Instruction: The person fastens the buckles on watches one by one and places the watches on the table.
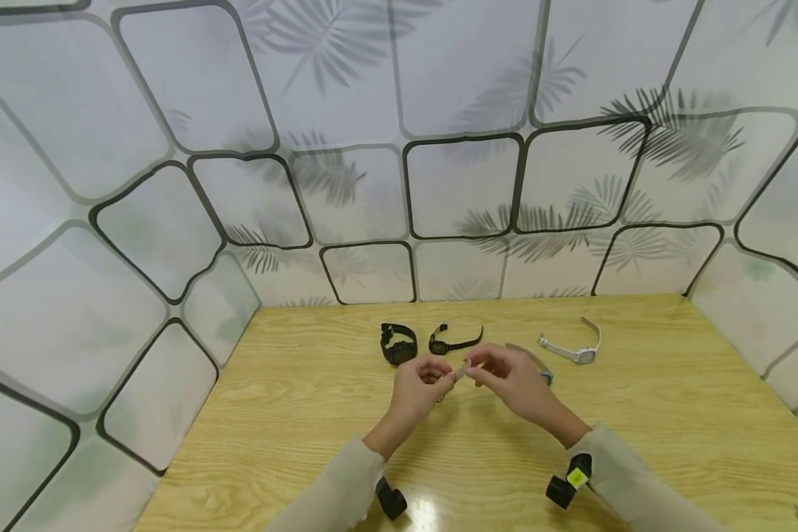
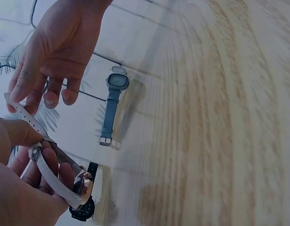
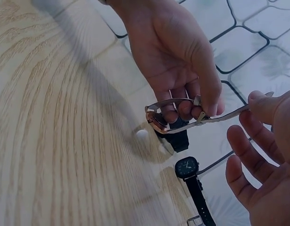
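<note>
A wristwatch with a pale strap and a rose-gold case point(image 3: 156, 124) is held between the two hands above the table. My left hand point(image 1: 414, 391) grips it near the buckle, its fingers curled inside the strap loop. The strap's free end, with a row of holes point(image 2: 28, 116), runs through the buckle area. My right hand point(image 1: 520, 382) pinches the tip of that end between thumb and forefinger; its other fingers are loosely bent. In the left wrist view the watch face is mostly hidden by its rim and strap.
Two black watches point(image 1: 402, 352) point(image 1: 440, 346) lie beyond the left hand. A blue-green watch point(image 2: 118, 81) lies partly hidden behind the right hand, and a white watch point(image 1: 585, 356) sits farther right. A patterned cloth wall point(image 1: 462, 188) borders the wooden table point(image 1: 292, 384).
</note>
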Available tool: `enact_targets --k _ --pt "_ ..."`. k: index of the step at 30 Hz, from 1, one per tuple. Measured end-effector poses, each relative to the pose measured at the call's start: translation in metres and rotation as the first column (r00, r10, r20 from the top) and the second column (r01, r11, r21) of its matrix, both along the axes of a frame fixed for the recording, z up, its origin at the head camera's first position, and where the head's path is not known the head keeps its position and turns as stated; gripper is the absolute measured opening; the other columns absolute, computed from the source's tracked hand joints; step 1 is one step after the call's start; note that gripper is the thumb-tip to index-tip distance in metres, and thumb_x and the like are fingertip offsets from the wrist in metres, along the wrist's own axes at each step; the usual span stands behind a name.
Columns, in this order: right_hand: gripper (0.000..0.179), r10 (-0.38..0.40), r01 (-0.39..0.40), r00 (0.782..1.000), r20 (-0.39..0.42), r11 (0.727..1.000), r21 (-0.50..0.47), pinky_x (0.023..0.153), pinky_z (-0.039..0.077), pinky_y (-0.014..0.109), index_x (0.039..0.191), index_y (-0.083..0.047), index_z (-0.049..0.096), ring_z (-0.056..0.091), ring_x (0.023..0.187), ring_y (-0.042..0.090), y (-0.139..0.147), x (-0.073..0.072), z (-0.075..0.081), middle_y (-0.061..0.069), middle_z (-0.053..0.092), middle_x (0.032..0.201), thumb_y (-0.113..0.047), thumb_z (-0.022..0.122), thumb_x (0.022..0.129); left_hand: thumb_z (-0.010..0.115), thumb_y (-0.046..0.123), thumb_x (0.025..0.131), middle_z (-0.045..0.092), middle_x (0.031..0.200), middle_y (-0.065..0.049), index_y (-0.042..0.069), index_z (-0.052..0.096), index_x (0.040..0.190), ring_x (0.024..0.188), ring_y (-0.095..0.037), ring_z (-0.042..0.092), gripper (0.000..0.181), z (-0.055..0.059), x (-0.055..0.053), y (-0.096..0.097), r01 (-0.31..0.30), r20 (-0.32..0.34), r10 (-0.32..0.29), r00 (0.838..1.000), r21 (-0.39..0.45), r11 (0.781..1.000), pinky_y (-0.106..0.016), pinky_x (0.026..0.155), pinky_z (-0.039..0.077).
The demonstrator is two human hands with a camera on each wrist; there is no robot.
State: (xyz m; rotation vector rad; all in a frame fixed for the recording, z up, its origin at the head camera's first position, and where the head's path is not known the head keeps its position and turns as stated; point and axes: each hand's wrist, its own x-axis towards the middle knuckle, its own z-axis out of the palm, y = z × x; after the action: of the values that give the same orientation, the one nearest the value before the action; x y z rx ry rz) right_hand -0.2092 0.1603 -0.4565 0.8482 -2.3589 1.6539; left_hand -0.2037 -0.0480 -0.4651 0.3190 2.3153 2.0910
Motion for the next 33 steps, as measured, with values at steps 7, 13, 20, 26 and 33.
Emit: enact_targets --k 7,13,20,26,33 --pt "0.015 -0.027 0.027 1.000 0.013 1.000 0.013 0.056 0.051 0.030 0.115 -0.021 0.072 0.066 0.073 0.030 0.0015 -0.0009 -0.0005 0.000 0.070 0.091 -0.016 0.069 0.100 0.076 -0.001 0.090 0.070 0.104 -0.017 0.001 0.070 0.116 0.086 -0.017 0.062 0.027 -0.0068 -0.0010 -0.0045 0.096 -0.054 -0.099 0.994 -0.067 0.993 -0.024 0.074 0.051" --pt "0.014 -0.030 0.030 0.999 0.020 1.000 0.004 0.062 0.057 0.034 0.114 -0.021 0.072 0.068 0.076 0.028 0.0006 0.0010 0.0020 0.000 0.070 0.093 -0.017 0.069 0.101 0.077 -0.003 0.089 0.071 0.101 -0.015 0.003 0.070 0.116 0.084 -0.014 0.063 0.028 -0.0070 -0.0027 -0.0050 0.126 -0.083 -0.133 0.988 -0.091 0.988 -0.026 0.075 0.053" --pt "0.012 -0.020 0.022 0.999 0.043 0.999 -0.046 0.072 0.061 0.039 0.112 -0.018 0.072 0.071 0.087 0.023 0.0020 0.0019 0.0050 0.008 0.072 0.101 -0.015 0.068 0.101 0.082 0.003 0.088 0.075 0.097 -0.005 0.007 0.074 0.110 0.085 -0.012 0.069 0.024 -0.0046 -0.0036 -0.0053 0.072 -0.110 -0.087 0.990 -0.131 0.989 -0.025 0.074 0.058" --pt "0.013 -0.014 0.018 0.999 0.049 0.997 -0.078 0.075 0.061 0.040 0.112 -0.014 0.072 0.071 0.086 0.023 0.0043 0.0005 0.0043 0.015 0.072 0.101 -0.011 0.068 0.100 0.082 0.008 0.089 0.076 0.094 -0.004 0.008 0.078 0.104 0.082 -0.013 0.071 0.015 -0.0053 -0.0038 -0.0062 0.060 -0.129 -0.080 0.988 -0.152 0.986 -0.025 0.074 0.059" --pt "0.013 -0.023 0.026 0.998 0.053 0.997 -0.076 0.074 0.061 0.043 0.113 -0.017 0.072 0.071 0.085 0.019 0.0047 0.0014 0.0059 0.011 0.072 0.100 -0.013 0.069 0.100 0.081 0.007 0.090 0.076 0.092 -0.008 0.008 0.079 0.101 0.076 -0.016 0.071 0.012 -0.0049 -0.0043 -0.0059 0.070 -0.139 -0.090 0.986 -0.146 0.987 -0.020 0.063 0.055"
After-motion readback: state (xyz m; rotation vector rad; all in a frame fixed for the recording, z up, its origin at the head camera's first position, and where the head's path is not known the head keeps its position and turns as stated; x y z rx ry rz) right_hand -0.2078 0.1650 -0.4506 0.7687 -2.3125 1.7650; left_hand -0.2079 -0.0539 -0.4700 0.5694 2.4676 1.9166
